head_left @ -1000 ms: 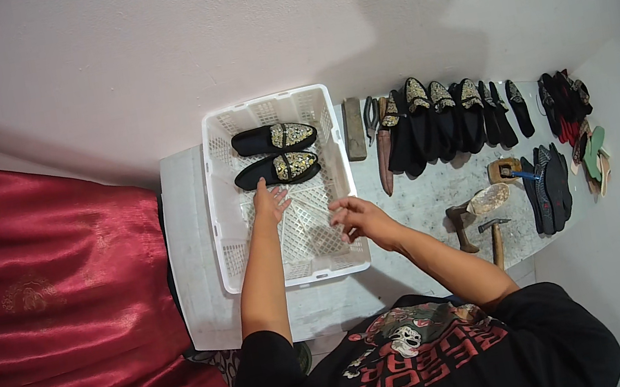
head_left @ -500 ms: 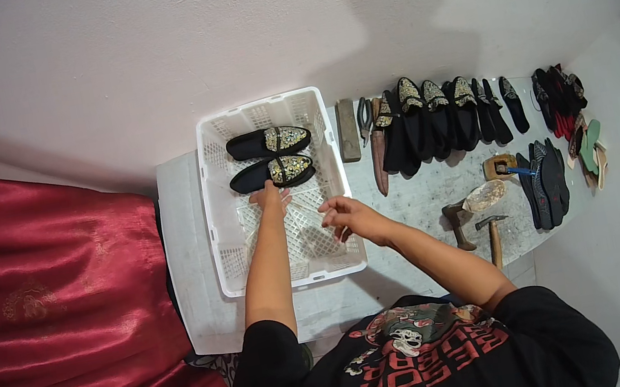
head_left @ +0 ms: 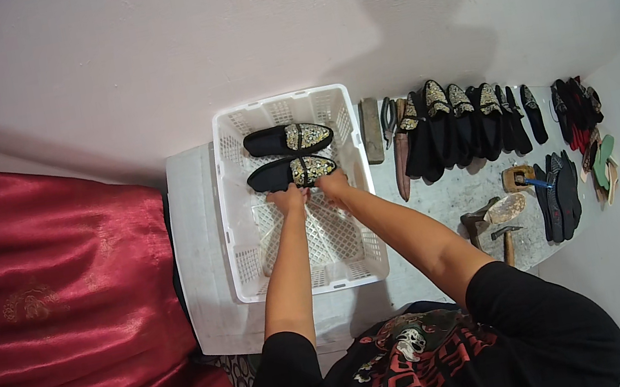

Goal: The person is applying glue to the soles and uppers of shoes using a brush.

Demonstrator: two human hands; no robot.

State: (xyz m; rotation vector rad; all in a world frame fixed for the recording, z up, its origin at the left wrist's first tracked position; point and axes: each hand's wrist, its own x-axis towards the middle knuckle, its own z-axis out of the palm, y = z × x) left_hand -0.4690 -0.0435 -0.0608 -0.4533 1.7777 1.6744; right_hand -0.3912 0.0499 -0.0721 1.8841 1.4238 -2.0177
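Two black loafers with gold sparkling uppers lie side by side in a white plastic crate, toes to the right. The far loafer rests along the back part of the crate. My left hand grips the near edge of the near loafer around its middle. At the same shoe's near side, closer to the toe, my right hand has its fingers curled against it. The shoe partly hides the fingertips of both hands.
The crate stands on a pale table. To its right are a whetstone-like block, pliers, a row of sparkling black shoes, a hammer, a metal shoe anvil and dark soles. A red curtain hangs at left.
My right hand has moved left from the crate's right side onto the near loafer. My left hand has stayed at that shoe and closed on its edge. The whole view has shifted slightly.
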